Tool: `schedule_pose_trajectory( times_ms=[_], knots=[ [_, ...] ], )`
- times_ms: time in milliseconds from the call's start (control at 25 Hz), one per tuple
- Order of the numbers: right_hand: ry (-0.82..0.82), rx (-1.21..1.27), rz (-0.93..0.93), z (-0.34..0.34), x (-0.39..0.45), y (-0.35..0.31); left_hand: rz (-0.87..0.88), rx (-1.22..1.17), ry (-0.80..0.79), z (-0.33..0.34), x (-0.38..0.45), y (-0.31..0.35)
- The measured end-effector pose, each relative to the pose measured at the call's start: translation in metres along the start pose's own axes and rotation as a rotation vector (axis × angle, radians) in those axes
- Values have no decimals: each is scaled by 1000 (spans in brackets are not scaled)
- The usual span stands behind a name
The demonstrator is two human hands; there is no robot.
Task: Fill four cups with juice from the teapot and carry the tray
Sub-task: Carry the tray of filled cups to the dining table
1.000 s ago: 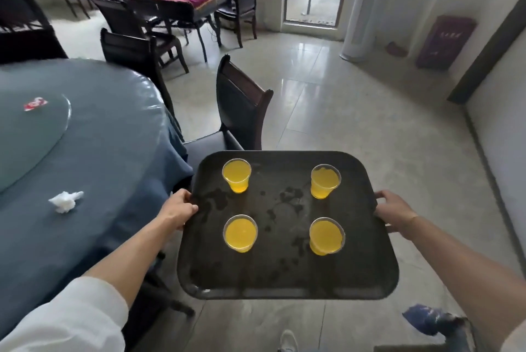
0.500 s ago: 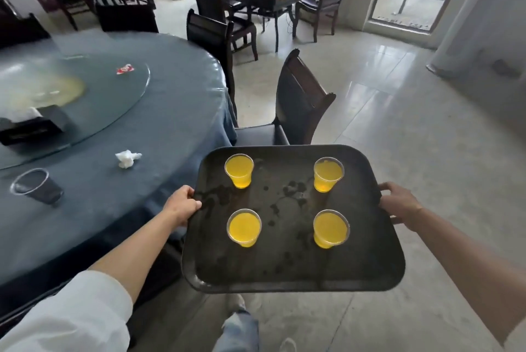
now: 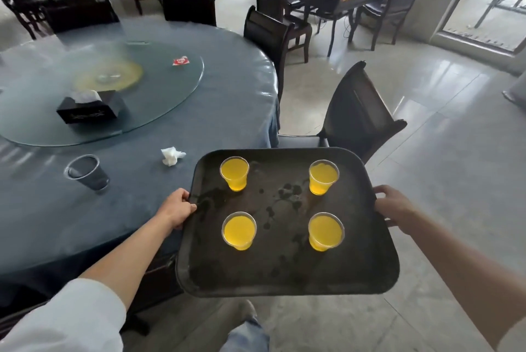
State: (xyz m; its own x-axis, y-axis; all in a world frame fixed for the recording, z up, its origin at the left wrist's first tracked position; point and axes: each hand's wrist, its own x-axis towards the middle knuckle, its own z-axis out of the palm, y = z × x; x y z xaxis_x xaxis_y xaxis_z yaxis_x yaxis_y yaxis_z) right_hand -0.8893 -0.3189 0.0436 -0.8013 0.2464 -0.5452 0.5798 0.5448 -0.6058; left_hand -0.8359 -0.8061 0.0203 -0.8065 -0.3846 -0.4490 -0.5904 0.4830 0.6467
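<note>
- While my left hand and right hand grip the tray, I carry four full cups.
- Next, I should walk slowly so nothing spills.

Daylight enters from the doorway at the upper right and glares off the floor tiles below it. The room is evenly lit, shadows soft. The glass turntable at the upper left is smeared by motion blur. Wide-angle distortion bends the frame's edges; the sleeve at the lower left is soft.
</note>
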Motion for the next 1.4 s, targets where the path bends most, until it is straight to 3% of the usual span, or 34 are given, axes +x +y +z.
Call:
schedule_pose_trajectory(
  times_ms=[720,1400],
  knots=[
    [-53,-203,-119,79,118,-201,-124,-121,52,-92,137,24],
    [-225,-330,-245,121,292,-359,-341,-186,213,-76,247,52]
  ],
)
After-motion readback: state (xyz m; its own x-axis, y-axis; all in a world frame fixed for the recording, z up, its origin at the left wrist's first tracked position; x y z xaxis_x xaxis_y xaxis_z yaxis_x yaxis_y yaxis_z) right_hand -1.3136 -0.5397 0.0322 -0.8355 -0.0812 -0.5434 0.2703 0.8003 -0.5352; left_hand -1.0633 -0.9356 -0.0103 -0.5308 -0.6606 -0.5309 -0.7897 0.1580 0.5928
